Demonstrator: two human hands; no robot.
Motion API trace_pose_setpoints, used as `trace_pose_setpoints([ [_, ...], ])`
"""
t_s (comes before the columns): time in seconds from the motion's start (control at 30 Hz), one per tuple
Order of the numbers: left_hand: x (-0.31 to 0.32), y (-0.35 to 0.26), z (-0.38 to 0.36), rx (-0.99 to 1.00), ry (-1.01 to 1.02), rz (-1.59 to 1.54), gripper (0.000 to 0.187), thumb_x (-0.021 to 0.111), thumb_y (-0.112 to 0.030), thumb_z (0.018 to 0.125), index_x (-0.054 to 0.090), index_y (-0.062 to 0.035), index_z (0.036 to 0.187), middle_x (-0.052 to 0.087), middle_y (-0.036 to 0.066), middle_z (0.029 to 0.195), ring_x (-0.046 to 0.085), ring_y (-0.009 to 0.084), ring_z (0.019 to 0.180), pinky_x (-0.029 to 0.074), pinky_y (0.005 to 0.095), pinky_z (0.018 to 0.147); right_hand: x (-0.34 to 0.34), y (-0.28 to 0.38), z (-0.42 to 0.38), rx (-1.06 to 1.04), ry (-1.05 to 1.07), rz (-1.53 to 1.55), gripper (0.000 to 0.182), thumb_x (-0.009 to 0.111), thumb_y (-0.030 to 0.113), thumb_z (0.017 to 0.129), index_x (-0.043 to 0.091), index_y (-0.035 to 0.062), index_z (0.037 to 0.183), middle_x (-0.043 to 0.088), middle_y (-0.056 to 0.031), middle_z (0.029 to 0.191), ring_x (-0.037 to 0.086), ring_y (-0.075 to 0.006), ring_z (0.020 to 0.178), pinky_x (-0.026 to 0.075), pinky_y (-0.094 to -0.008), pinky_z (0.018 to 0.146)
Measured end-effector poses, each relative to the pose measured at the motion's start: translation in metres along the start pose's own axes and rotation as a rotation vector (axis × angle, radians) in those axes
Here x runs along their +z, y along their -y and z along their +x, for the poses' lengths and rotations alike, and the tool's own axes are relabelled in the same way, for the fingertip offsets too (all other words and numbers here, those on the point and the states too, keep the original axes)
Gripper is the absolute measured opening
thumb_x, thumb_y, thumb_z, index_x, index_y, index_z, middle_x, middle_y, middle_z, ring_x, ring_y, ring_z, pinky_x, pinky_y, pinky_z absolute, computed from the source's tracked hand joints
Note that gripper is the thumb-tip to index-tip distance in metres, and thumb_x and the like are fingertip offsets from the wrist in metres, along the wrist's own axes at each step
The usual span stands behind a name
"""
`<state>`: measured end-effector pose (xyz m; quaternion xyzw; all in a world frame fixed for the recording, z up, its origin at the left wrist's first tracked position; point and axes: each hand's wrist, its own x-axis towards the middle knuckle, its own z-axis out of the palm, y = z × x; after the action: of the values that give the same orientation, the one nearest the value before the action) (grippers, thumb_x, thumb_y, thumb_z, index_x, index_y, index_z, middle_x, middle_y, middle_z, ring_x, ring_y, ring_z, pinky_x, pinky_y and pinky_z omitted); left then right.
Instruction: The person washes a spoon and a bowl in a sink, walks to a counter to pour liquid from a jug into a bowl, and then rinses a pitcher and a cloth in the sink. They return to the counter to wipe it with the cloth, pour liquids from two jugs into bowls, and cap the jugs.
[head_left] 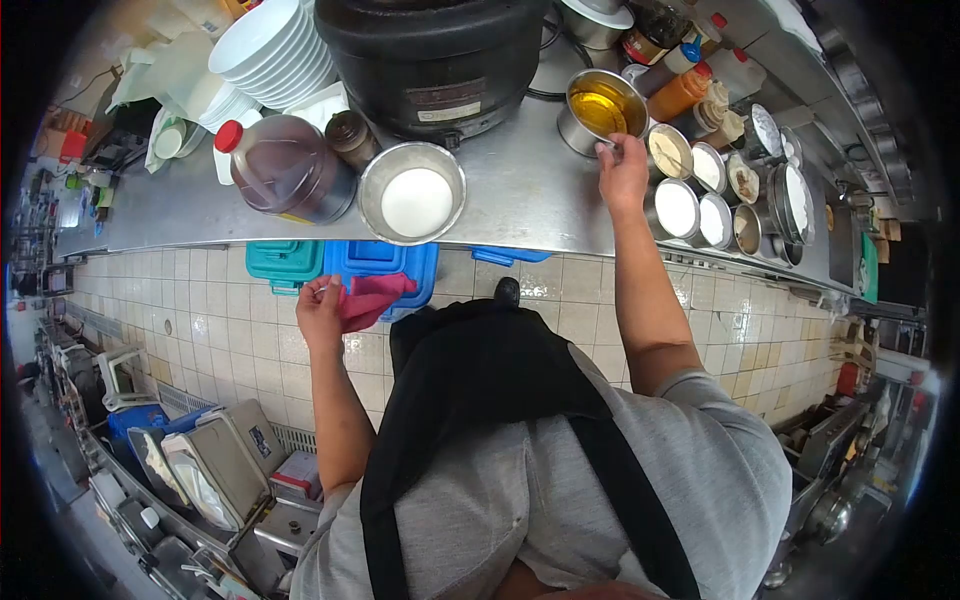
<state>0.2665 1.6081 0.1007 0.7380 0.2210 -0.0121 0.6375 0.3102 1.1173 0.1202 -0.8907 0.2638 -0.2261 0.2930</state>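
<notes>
My left hand (320, 310) is held out below the counter edge and grips a crumpled red cloth (370, 299). My right hand (623, 172) reaches up onto the steel counter (520, 190) and pinches a thin utensil handle beside a metal pot of yellow oil (601, 108). Its fingertips lie between that pot and a round container of tan seasoning (669, 151). A steel bowl of white liquid (413, 195) stands on the counter between my two arms.
A large black cooker (430, 55), a brown jug with a red cap (285, 165) and stacked white plates (270, 50) crowd the counter. Several small seasoning tins (715, 195) and sauce bottles (680, 90) line the right. Blue and teal lidded bins (340, 262) sit under the counter on a tiled floor.
</notes>
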Motion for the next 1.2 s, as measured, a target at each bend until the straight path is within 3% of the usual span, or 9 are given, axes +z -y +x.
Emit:
trace_pose_setpoints([
  [0.17,0.017,-0.005,-0.023,-0.022,0.039,-0.007,0.020,0.073,-0.016,0.087,0.061,-0.0023,0.096,0.063,0.003,0.079,0.057,0.0080,0.070,0.046,0.0214,0.064,-0.002,0.001,-0.004,-0.009,0.031,0.164,0.021,0.072,0.010,0.080,0.060,0.0049,0.096,0.057,-0.0197,0.109,0.058,-0.0366,0.101,0.050,-0.0407,0.088],
  [0.27,0.030,-0.007,-0.036,-0.024,0.055,-0.028,0.016,0.072,-0.014,0.087,0.061,-0.0038,0.092,0.062,0.001,0.077,0.056,0.0070,0.067,0.045,0.0207,0.063,0.001,0.002,-0.018,-0.167,0.047,0.159,0.022,0.072,0.008,0.080,0.059,0.0064,0.098,0.055,-0.0219,0.118,0.062,-0.0365,0.096,0.053,-0.0398,0.081],
  [0.47,0.054,-0.019,-0.060,-0.008,0.157,-0.043,0.012,0.070,-0.010,0.089,0.059,-0.0047,0.088,0.059,-0.002,0.074,0.052,0.0042,0.064,0.042,0.0184,0.061,0.009,0.015,-0.051,-0.131,0.194,0.305,0.024,0.073,0.008,0.079,0.059,0.0096,0.098,0.051,-0.0258,0.130,0.066,-0.0346,0.088,0.054,-0.0381,0.080],
  [0.6,0.072,-0.019,-0.075,-0.014,0.238,-0.069,0.011,0.068,-0.009,0.089,0.058,-0.0049,0.089,0.058,-0.003,0.075,0.049,0.0034,0.064,0.040,0.0176,0.060,-0.002,0.025,-0.062,-0.155,0.297,0.346,0.026,0.073,0.000,0.078,0.060,0.0066,0.099,0.042,-0.0273,0.140,0.065,-0.0313,0.105,0.059,-0.0322,0.078],
  [0.77,0.091,-0.026,-0.088,-0.016,0.335,-0.056,0.009,0.066,-0.005,0.091,0.057,-0.0015,0.090,0.063,0.002,0.079,0.057,0.0056,0.066,0.046,0.0193,0.061,0.002,0.025,-0.070,-0.219,0.304,0.358,0.027,0.074,0.000,0.077,0.059,0.0063,0.099,0.042,-0.0263,0.140,0.066,-0.0307,0.102,0.059,-0.0321,0.080],
  [0.87,0.101,-0.024,-0.086,-0.053,0.352,-0.087,0.009,0.066,-0.003,0.090,0.057,-0.0011,0.091,0.065,0.004,0.083,0.058,0.0068,0.070,0.048,0.0203,0.064,0.004,0.028,-0.077,-0.176,0.370,0.377,0.029,0.076,0.009,0.076,0.059,0.0107,0.100,0.044,-0.0284,0.138,0.063,-0.0392,0.103,0.054,-0.0404,0.084],
  [0.93,0.110,-0.025,-0.081,0.017,0.324,-0.090,0.008,0.065,-0.002,0.090,0.057,-0.0009,0.091,0.067,0.008,0.091,0.060,0.0086,0.077,0.048,0.0213,0.070,0.007,0.033,-0.083,-0.292,0.334,0.325,0.026,0.075,0.004,0.078,0.061,0.0083,0.100,0.041,-0.0275,0.141,0.069,-0.0296,0.094,0.058,-0.0320,0.078],
  [1.07,0.114,-0.018,-0.056,0.122,0.310,-0.103,0.008,0.065,-0.001,0.090,0.058,-0.0011,0.091,0.067,0.012,0.104,0.060,0.0093,0.084,0.049,0.0222,0.076,0.010,0.051,-0.099,-0.280,0.373,0.308,0.026,0.075,0.007,0.079,0.062,0.0092,0.101,0.041,-0.0282,0.142,0.069,-0.0289,0.092,0.057,-0.0323,0.077],
  [1.2,0.109,-0.015,-0.041,0.159,0.322,-0.130,0.008,0.065,-0.002,0.090,0.057,-0.0008,0.092,0.067,0.013,0.105,0.060,0.0089,0.084,0.049,0.0222,0.076,0.015,0.060,-0.113,-0.264,0.373,0.309,0.025,0.075,0.009,0.079,0.062,0.0088,0.101,0.041,-0.0281,0.141,0.067,-0.0295,0.097,0.056,-0.0325,0.077],
])
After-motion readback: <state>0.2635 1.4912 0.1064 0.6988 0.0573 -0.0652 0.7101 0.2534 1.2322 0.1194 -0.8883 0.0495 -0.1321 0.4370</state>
